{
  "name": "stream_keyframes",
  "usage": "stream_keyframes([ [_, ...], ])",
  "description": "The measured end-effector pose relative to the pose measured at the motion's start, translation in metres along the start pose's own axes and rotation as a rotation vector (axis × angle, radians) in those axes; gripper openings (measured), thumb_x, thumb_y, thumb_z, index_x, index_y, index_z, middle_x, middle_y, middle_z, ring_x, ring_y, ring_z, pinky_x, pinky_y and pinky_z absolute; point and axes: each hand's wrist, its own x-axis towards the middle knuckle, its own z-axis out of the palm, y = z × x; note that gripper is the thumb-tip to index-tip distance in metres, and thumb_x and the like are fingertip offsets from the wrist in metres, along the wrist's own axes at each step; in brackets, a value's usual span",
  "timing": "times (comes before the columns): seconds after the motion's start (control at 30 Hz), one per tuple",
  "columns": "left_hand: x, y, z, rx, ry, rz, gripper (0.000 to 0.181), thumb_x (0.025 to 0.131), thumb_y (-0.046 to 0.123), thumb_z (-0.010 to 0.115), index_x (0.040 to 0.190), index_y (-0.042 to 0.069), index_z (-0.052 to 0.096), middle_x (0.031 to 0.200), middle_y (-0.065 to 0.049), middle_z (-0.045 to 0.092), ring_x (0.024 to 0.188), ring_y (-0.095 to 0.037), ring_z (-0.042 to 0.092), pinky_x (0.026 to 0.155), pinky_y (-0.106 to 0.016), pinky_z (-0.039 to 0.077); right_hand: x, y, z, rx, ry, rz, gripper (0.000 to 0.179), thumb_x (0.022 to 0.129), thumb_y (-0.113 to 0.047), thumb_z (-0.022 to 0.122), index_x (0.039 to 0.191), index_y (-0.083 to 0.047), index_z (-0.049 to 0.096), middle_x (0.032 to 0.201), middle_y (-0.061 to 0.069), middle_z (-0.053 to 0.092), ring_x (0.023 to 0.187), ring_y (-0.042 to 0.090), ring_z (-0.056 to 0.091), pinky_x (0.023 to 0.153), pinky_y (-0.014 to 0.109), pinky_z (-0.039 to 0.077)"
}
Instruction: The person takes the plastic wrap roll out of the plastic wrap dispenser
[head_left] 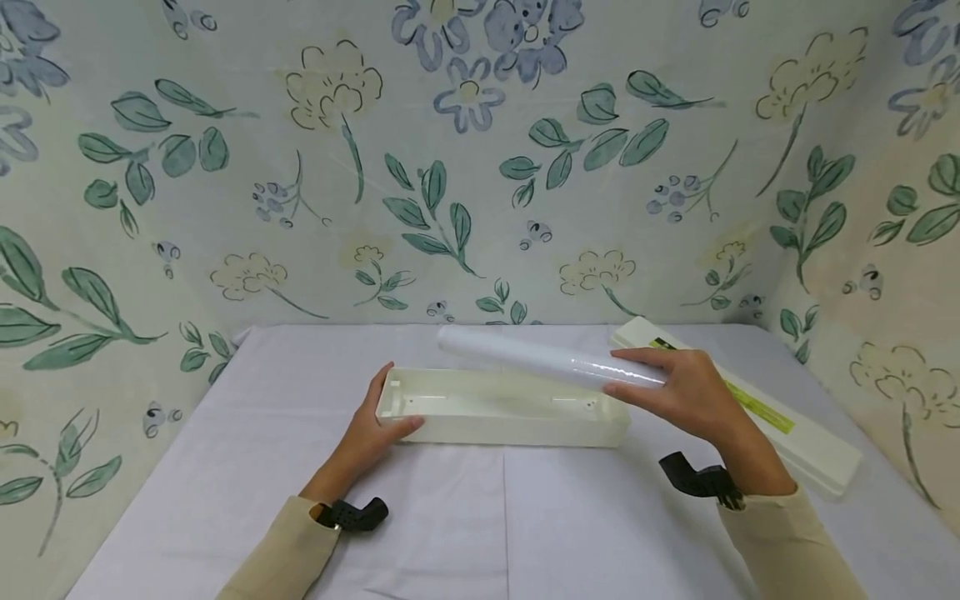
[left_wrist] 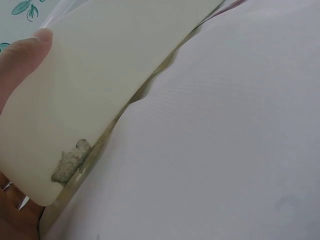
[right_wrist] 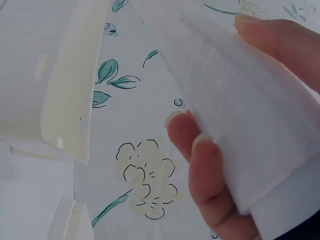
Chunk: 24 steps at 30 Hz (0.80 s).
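Observation:
A long cream plastic wrap dispenser box [head_left: 510,430], its top uncovered, lies lengthwise on the table. My left hand [head_left: 367,440] grips its left end, thumb on the front wall and fingers round the far corner. In the left wrist view that thumb [left_wrist: 25,57] presses the box wall [left_wrist: 105,65], which bears a grey-brown patch near the bottom edge. Above the box, my right hand [head_left: 686,393] holds a white, glossy roll of plastic wrap [head_left: 525,353] by its right end. In the right wrist view, a core end sticks out of the roll [right_wrist: 240,110] beside curled fingers [right_wrist: 207,170].
Behind and beneath the right forearm lies a long cream lid [head_left: 813,450] with a yellow-green label, set slantwise. A white cloth [head_left: 442,517] covers the table. Flower-patterned fabric [head_left: 480,208] stands behind and at both sides.

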Motion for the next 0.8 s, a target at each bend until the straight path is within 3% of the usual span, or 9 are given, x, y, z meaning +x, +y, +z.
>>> stream_keyframes([
  [0.8, 0.0012, 0.0008, 0.0004, 0.017, -0.001, -0.012, 0.100, 0.081, 0.039, 0.077, 0.154, 0.030, 0.009, 0.152, -0.008, 0.031, 0.136, -0.032, 0.033, 0.110, -0.060, 0.022, 0.0017, 0.0072, -0.0076, -0.034, 0.067, 0.095, 0.062, 0.077, -0.046, 0.079, 0.121, -0.004, 0.068, 0.108, 0.021, 0.066, 0.078, 0.031, 0.058, 0.052, 0.028, 0.048],
])
